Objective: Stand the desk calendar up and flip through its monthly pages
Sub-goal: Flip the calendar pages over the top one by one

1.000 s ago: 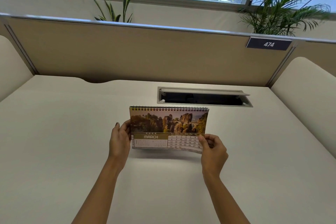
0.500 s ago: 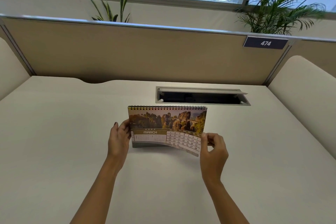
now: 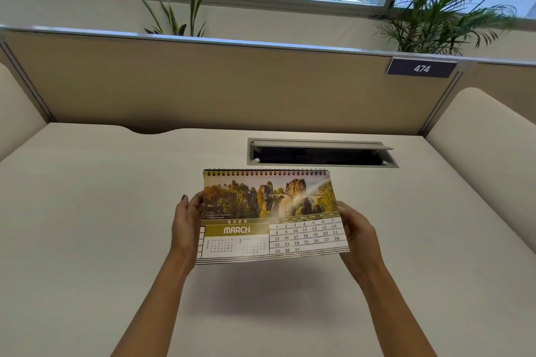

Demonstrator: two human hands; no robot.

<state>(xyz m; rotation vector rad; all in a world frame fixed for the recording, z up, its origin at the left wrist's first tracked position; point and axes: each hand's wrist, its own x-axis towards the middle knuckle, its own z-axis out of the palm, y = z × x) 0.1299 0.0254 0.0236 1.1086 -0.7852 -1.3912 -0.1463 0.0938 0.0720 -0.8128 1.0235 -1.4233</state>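
The spiral-bound desk calendar [image 3: 269, 214] stands on the white desk [image 3: 87, 226] in the middle of the view, its wire binding on top. The front page reads MARCH 2026 under a photo of rock towers. That page is swung up and towards me, its lower edge well above the desk, with a shadow under it. My left hand [image 3: 187, 229] grips the calendar's left edge. My right hand [image 3: 358, 233] holds the lifted page at its lower right corner from behind. The stand behind the page is hidden.
An open cable slot [image 3: 320, 153] with a raised grey lid lies in the desk just behind the calendar. A beige partition [image 3: 232, 87] with a "474" plate [image 3: 421, 68] closes the back. Cream side panels [image 3: 490, 136] flank the desk. Plants stand by the window.
My right hand has lifted the March page's lower edge up and towards me, from flat against the stand to swung well out. My left hand has stayed on the left edge.
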